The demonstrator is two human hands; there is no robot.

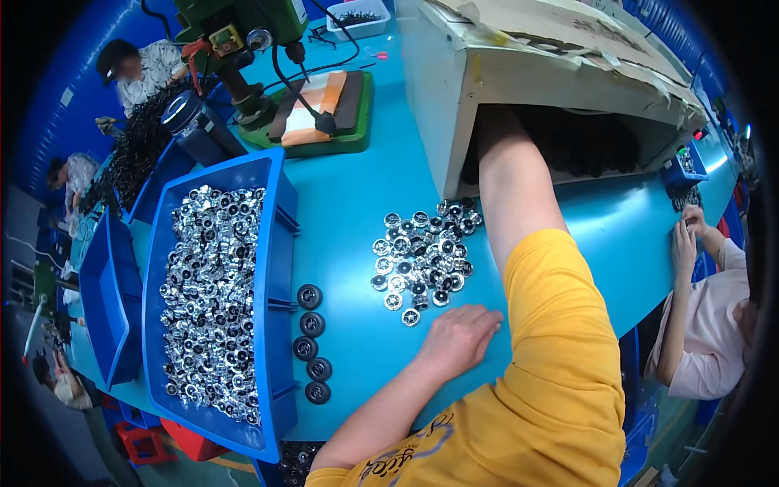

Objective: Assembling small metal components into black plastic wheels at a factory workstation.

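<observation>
My left hand (458, 339) rests on the blue-green table, just nearer to me than a loose pile of small chrome wheel rims (418, 252). Its fingers are curled together with the palm down, so anything inside them is hidden. My right forearm (519, 183) reaches through the opening of a pale box (442, 105), whose dark inside hides that hand. Dark lumpy things (592, 146) lie inside the box, too dim to name. Left of the pile, several black toy-like wheels (311, 325) form a row along the blue bin's side.
A large blue bin (280, 235) full of chrome rims stands at the left, beside another blue bin (105, 300). Behind are a green press machine (365, 122), a dark lidded jug (199, 126) and a white tray (357, 28). Another person (706, 325) works at the right.
</observation>
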